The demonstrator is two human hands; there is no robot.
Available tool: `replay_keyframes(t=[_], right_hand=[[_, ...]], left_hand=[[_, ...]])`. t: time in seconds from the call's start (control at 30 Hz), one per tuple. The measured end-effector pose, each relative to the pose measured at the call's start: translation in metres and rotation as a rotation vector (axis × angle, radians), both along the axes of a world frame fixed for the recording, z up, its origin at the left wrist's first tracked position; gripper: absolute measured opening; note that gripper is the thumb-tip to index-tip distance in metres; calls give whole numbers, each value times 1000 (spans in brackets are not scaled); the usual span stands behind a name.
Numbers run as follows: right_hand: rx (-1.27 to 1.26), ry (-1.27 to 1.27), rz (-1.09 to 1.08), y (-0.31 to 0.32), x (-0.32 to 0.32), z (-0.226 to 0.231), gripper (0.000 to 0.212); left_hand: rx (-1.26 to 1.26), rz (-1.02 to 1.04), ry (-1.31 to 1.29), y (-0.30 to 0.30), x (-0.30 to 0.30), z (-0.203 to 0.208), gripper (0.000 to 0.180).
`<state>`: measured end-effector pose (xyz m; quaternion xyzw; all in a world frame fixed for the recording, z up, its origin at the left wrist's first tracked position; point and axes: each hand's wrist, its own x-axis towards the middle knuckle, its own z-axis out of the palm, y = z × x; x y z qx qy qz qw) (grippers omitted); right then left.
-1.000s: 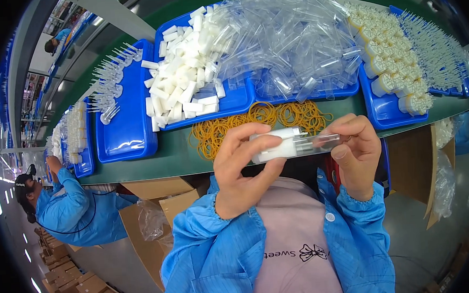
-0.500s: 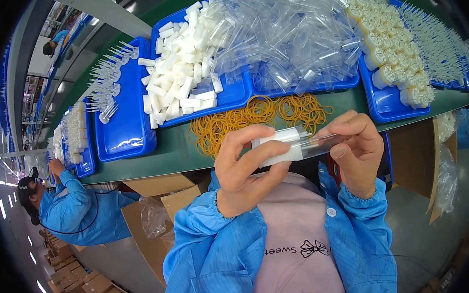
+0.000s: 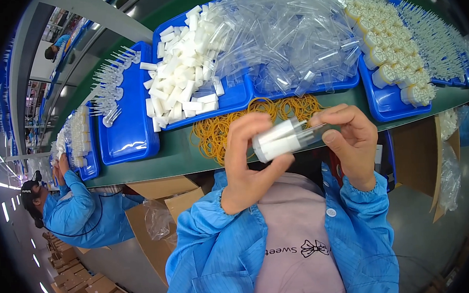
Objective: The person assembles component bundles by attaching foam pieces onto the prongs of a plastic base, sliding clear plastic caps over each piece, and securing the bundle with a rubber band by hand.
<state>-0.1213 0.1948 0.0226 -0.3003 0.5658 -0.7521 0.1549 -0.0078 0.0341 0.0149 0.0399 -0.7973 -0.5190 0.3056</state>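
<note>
A clear plastic tube [image 3: 278, 130] with white foam-like blocks [image 3: 280, 145] inside lies at a slant between my hands, slightly blurred. My right hand [image 3: 352, 142] pinches its right end, where thin clear stems show, between thumb and fingers. Around the tube's left end my left hand [image 3: 246, 164] has thumb and fingers spread apart; the palm is close to that end, and I cannot tell whether it touches. Just beyond my hands, a heap of orange-yellow rubber bands [image 3: 212, 134] lies on the green table [image 3: 179, 166].
Blue trays hold white blocks [image 3: 180, 85], clear plastic tubes [image 3: 292, 30], yellowish-white round pieces [image 3: 387, 46] and clear stemmed parts [image 3: 107, 82]. Open cardboard boxes [image 3: 164, 188] stand below the table edge. A co-worker in a blue coat [image 3: 88, 217] works at the left.
My left fingers have lifted off the tube and spread. The white blocks now sit inside the tube's left part, and the tube is tilted more. My right hand keeps its pinch.
</note>
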Motion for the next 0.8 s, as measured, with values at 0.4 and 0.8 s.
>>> replay_keyframes(t=[0.4, 0.8], right_hand=[[425, 692, 11, -11, -5, 26, 71], [493, 670, 14, -46, 35, 29, 89]], left_hand=[[1428, -704, -586, -35, 3, 2, 63], [1622, -809, -478, -38, 23, 2, 64]])
